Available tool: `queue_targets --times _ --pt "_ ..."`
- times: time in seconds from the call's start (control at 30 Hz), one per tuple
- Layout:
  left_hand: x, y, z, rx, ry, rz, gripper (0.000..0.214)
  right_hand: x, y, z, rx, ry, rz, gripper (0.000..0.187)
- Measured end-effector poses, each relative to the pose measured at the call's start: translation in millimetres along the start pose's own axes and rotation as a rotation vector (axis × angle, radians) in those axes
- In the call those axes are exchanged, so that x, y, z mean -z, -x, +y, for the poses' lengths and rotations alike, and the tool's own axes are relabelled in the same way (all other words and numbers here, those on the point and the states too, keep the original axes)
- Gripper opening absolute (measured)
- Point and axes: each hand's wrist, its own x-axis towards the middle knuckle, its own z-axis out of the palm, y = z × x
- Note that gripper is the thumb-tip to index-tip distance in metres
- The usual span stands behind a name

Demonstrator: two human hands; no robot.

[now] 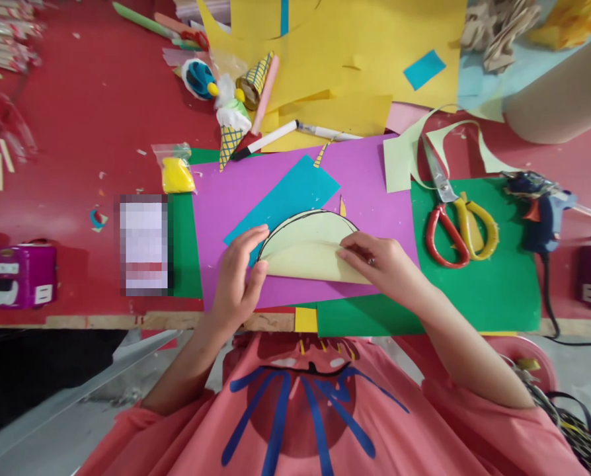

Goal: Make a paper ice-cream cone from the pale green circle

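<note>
A pale yellow paper circle (305,241) with a black outline lies folded in half on a purple sheet (369,185). My left hand (238,277) pinches the fold at its left end. At the right end my right hand (379,264) presses the folded edge down with closed fingers. A teal paper piece (288,195) lies under the circle's far side.
Red-and-yellow scissors (457,221) and a blue glue gun (541,208) rest on green paper (494,291) to the right. Markers (268,139), paper ice-cream cones (233,125), a yellow clay bag (176,172) and yellow sheets (350,59) lie beyond. A pink power strip (22,274) sits left.
</note>
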Motion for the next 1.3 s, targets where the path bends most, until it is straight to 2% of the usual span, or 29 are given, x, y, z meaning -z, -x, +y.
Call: queue_targets --times 0.1,0.23,0.37,0.47,0.77,1.3 --pt "-1.1 0 11 -0.106 -0.107 -0.020 0.043 -4 -12 2 -0.025 0.059 0.033 0.013" --pt "-14.3 -1 24 -0.263 -0.196 -0.165 0.047 -7 -25 6 0.000 0.169 0.061 0.015" --pt "-37.1 -3 27 -0.238 -0.391 -0.344 0.047 -9 -35 10 0.014 0.279 0.096 0.015" --pt "-48.0 -5 25 -0.195 -0.485 -0.418 0.050 -11 -40 12 -0.002 0.307 0.126 0.013" --pt "-55.4 -13 27 -0.144 -0.549 -0.431 0.053 -11 -49 15 -0.060 0.305 0.139 0.010" --pt "-59.3 -16 29 -0.117 -0.616 -0.454 0.055 -8 -55 14 -0.078 0.286 0.152 0.009"
